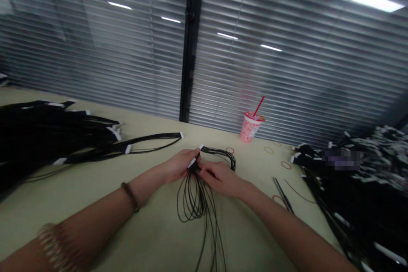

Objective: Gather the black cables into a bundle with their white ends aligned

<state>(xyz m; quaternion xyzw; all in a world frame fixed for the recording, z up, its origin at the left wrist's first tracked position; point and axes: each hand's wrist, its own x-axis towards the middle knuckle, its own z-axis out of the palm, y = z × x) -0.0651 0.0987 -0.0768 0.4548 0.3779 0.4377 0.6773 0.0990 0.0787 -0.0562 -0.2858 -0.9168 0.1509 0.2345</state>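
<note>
A bundle of thin black cords [192, 206] with white end pieces [192, 162] is in front of me, above the middle of the table. My left hand [181, 165] is closed on the bundle near its white ends. From the right, my right hand [219, 177] pinches the same cords just below that spot. Loops hang down under my fingers, and a few loose strands trail toward the near edge of the view. Another part of the cords curves off behind my right hand. My fingertips partly hide where the cords come together.
Black cord bundles with white ends pile up on the left [57, 131]. A larger heap [357, 195] covers the right. A pink cup [249, 128] with a red straw stands by the window blinds [274, 72]. Rubber bands [286, 165] and a dark slim tool [283, 195] lie nearby.
</note>
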